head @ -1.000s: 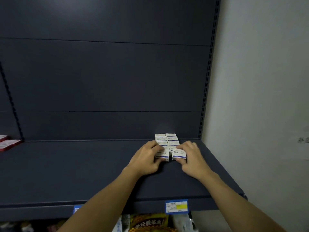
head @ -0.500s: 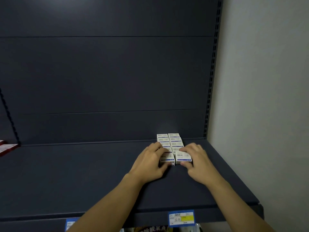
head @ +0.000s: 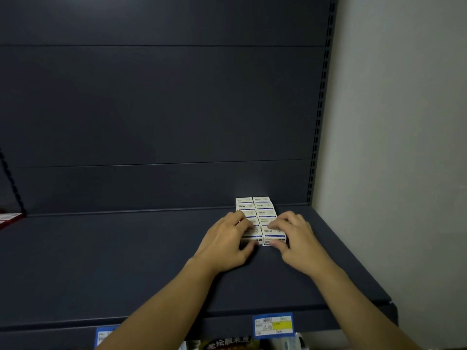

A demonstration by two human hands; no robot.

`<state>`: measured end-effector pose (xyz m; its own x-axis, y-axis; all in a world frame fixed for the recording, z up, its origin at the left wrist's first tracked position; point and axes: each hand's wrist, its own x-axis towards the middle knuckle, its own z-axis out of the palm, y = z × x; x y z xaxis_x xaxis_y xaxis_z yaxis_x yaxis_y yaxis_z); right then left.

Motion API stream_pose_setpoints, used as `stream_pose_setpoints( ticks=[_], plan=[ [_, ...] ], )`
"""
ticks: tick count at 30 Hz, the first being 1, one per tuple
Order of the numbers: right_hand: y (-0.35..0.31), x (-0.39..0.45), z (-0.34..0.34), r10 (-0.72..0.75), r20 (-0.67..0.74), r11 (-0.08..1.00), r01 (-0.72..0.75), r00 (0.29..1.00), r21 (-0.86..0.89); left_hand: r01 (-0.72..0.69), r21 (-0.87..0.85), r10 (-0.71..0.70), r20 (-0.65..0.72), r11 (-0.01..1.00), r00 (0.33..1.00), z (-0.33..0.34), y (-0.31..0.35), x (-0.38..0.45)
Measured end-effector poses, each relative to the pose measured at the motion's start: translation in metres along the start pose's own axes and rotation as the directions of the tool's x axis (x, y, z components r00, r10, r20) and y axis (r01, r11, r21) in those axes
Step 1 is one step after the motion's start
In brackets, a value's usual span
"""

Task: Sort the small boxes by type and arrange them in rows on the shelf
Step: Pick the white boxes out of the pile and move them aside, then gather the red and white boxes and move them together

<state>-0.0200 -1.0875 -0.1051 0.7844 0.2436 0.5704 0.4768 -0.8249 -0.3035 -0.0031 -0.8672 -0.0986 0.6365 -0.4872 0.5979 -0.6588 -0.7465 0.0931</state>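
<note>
Boxes (head: 257,215) sit in two rows, right of the frame's middle, on the shelf (head: 126,261). My left hand (head: 225,245) grips the front left box (head: 252,236); my right hand (head: 295,237) grips the front right box (head: 274,234). If I push too hard or crooked, I think the rows could go bendy or a box could tip. Since a second ago, my hands and boxes look the same; only my head shifted.

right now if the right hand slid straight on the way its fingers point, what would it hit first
The right hand already touches the front right box; pushing on would likely press it into the box row behind.
</note>
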Motion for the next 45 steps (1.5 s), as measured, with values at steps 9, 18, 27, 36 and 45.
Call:
stream_pose_setpoints(
  ticks=[9, 18, 27, 36, 45],
  plan=[
    [-0.006, -0.001, -0.001, -0.015, 0.012, 0.999, 0.016, 1.000, -0.049, 0.001, 0.072, -0.002, 0.017, 0.997, 1.000, -0.001, 0.003, 0.000],
    [-0.027, -0.004, -0.016, -0.047, 0.046, 0.976, 0.056, 0.998, -0.208, 0.235, 0.076, -0.233, -0.033, 0.969, 0.972, -0.039, 0.004, -0.023],
    [-0.108, 0.051, -0.018, -0.111, 0.200, 0.964, 0.155, 0.973, -0.217, 0.420, 0.352, -0.460, 0.034, 0.836, 0.887, -0.134, -0.042, -0.077],
    [-0.229, 0.069, 0.021, -0.187, 0.475, 0.916, 0.327, 0.860, -0.231, 0.507, 0.442, -0.557, -0.019, 0.740, 0.830, -0.236, -0.072, -0.173],
    [-0.367, 0.062, 0.060, -0.289, 0.481, 0.908, 0.396, 0.828, -0.136, 0.613, 0.517, -0.680, -0.080, 0.597, 0.729, -0.328, -0.105, -0.279]
  ],
)
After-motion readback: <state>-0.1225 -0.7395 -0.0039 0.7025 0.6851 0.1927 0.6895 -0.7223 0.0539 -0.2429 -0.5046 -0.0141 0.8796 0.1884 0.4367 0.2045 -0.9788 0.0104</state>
